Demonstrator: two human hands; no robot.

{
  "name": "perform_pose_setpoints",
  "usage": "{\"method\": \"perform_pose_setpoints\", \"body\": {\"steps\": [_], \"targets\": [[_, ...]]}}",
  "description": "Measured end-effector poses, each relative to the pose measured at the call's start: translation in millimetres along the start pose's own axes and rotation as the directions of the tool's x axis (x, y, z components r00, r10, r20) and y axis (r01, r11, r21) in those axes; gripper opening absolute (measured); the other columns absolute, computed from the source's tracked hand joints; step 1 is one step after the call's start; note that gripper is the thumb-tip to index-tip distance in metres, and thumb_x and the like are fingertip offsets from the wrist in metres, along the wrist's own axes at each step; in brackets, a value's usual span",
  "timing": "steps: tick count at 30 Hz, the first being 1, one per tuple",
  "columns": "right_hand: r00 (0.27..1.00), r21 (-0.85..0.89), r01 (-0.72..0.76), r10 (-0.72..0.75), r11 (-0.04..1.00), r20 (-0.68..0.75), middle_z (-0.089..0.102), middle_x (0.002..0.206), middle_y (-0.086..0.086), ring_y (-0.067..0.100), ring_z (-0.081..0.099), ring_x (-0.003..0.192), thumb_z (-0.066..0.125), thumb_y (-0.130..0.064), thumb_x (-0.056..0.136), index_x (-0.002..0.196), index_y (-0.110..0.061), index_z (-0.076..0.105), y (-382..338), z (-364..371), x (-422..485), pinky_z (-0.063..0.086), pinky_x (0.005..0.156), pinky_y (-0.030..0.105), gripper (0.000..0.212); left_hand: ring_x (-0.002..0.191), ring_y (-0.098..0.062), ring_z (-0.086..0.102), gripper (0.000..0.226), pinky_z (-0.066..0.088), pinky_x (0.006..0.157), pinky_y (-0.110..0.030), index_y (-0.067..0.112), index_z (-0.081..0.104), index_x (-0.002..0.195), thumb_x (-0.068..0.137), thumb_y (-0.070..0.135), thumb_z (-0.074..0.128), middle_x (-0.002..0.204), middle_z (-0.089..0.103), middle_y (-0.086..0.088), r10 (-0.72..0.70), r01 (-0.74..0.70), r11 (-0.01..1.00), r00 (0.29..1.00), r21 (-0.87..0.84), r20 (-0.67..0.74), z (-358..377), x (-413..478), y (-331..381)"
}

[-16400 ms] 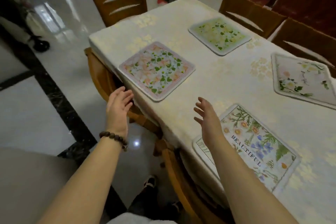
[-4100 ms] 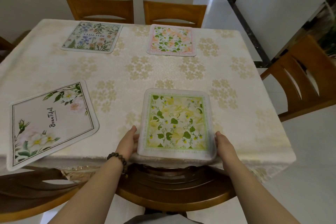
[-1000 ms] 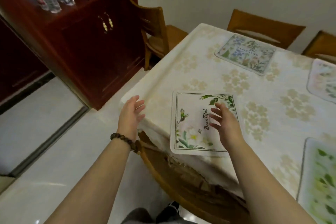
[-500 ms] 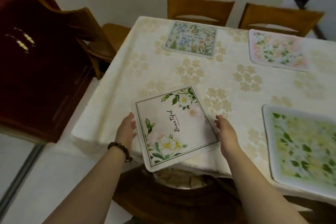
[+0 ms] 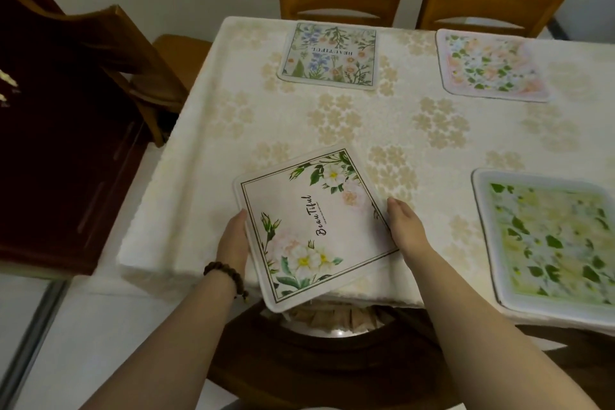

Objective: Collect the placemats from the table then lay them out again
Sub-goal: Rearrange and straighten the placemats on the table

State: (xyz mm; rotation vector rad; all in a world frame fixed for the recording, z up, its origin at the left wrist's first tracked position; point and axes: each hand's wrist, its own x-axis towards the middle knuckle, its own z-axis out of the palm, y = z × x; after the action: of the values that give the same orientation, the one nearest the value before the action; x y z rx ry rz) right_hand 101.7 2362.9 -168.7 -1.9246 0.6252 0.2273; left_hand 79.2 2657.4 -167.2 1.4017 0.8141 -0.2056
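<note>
- I see the white rose placemat (image 5: pixel 311 226) at the near edge of the desk (image 5: pixel 382 130), turned at an angle, with its near corner hanging out past the edge over a wooden chair (image 5: pixel 326 366).
- My left hand (image 5: pixel 234 240) clasps the mat's left edge, its fingers hidden beneath; a bead bracelet (image 5: pixel 226 276) sits on that wrist.
- My right hand (image 5: pixel 404 226) lies flat against the mat's right edge, fingers straight, closed on nothing.
- The green leaf placemat (image 5: pixel 549 243) lies flat at the near right of the desk.
- The blue flower placemat (image 5: pixel 331 55) and the pink flower placemat (image 5: pixel 489 65) lie flat along the far side, well apart from my hands.
- A dark red cabinet (image 5: pixel 56 143) stands to the left.
</note>
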Motion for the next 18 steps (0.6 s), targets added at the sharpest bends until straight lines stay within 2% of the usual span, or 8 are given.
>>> {"method": "perform_pose_setpoints", "body": {"steps": [3, 5, 7, 9, 12, 16, 18], "targets": [[1.0, 0.014, -0.026, 0.026, 1.0, -0.012, 0.052, 0.14, 0.009, 0.027, 0.047, 0.129, 0.036, -0.043, 0.099, 0.135, -0.014, 0.051, 6.9, -4.7, -4.7, 0.034, 0.108, 0.039, 0.049, 0.075, -0.002, 0.063, 0.022, 0.042, 0.062, -0.025, 0.029, 0.063, 0.093, 0.095, 0.042, 0.046, 0.082, 0.068, 0.014, 0.018, -0.017, 1.0, 0.999, -0.018, 0.035, 3.9, 7.6, 4.1], [0.999, 0.041, -0.048, 0.049, 0.998, -0.022, 0.053, 0.14, 0.008, 0.026, 0.047, 0.129, 0.036, -0.045, 0.099, 0.135, -0.014, 0.051, 13.2, -8.2, -9.4, 0.034, 0.108, 0.039, 0.05, 0.075, 0.0, 0.061, 0.02, 0.041, 0.063, -0.025, 0.03, 0.061, 0.091, 0.096, 0.041, 0.045, 0.084, 0.066, 0.016, 0.026, -0.024, 0.999, 0.998, -0.034, 0.064, 7.3, 13.2, 6.5], [0.997, 0.092, -0.075, 0.078, 0.993, -0.028, 0.052, 0.141, 0.008, 0.024, 0.047, 0.13, 0.037, -0.046, 0.098, 0.135, -0.015, 0.051, 19.3, -11.6, -13.7, 0.033, 0.111, 0.042, 0.05, 0.083, -0.002, 0.056, 0.023, 0.04, 0.071, -0.027, 0.026, 0.06, 0.099, 0.096, 0.043, 0.044, 0.098, 0.061, 0.013, 0.021, -0.018, 0.999, 0.995, -0.031, 0.093, 10.0, 19.3, 9.4], [0.995, 0.13, -0.091, 0.096, 0.987, -0.033, 0.051, 0.142, 0.008, 0.023, 0.046, 0.131, 0.038, -0.045, 0.098, 0.136, -0.014, 0.05, 24.5, -14.8, -17.6, 0.033, 0.112, 0.044, 0.051, 0.09, -0.004, 0.052, 0.031, 0.036, 0.082, -0.029, 0.025, 0.055, 0.115, 0.095, 0.046, 0.045, 0.112, 0.055, 0.008, 0.013, -0.011, 1.0, 0.993, -0.018, 0.12, 12.3, 28.6, 10.4], [0.991, 0.197, -0.115, 0.127, 0.974, -0.05, 0.051, 0.142, 0.009, 0.023, 0.046, 0.131, 0.039, -0.046, 0.097, 0.136, -0.013, 0.05, 30.1, -18.5, -22.8, 0.032, 0.112, 0.045, 0.052, 0.101, -0.009, 0.05, 0.048, 0.034, 0.087, -0.029, 0.023, 0.049, 0.133, 0.093, 0.048, 0.047, 0.125, 0.05, 0.005, 0.008, -0.012, 1.0, 0.985, 0.023, 0.175, 20.2, 37.3, 15.4], [0.978, 0.273, -0.185, 0.205, 0.944, -0.046, 0.049, 0.144, 0.005, 0.022, 0.044, 0.131, 0.037, -0.05, 0.097, 0.138, -0.018, 0.048, 34.5, -20.2, -28.6, 0.032, 0.112, 0.044, 0.054, 0.101, -0.006, 0.051, 0.047, 0.036, 0.088, -0.025, 0.023, 0.05, 0.131, 0.092, 0.048, 0.05, 0.132, 0.05, 0.005, -0.01, -0.008, 0.997, 0.975, 0.079, 0.222, 32.3, 49.7, 27.3], [0.966, 0.334, -0.234, 0.257, 0.913, -0.027, 0.049, 0.144, 0.005, 0.022, 0.045, 0.128, 0.038, -0.051, 0.096, 0.138, -0.017, 0.048, 36.3, -18.4, -31.9, 0.033, 0.109, 0.041, 0.055, 0.109, -0.009, 0.048, 0.057, 0.033, 0.093, -0.026, 0.019, 0.047, 0.139, 0.091, 0.05, 0.049, 0.141, 0.047, 0.003, -0.024, -0.002, 0.994, 0.969, 0.106, 0.248, 37.5, 58.1, 34.3]]}}
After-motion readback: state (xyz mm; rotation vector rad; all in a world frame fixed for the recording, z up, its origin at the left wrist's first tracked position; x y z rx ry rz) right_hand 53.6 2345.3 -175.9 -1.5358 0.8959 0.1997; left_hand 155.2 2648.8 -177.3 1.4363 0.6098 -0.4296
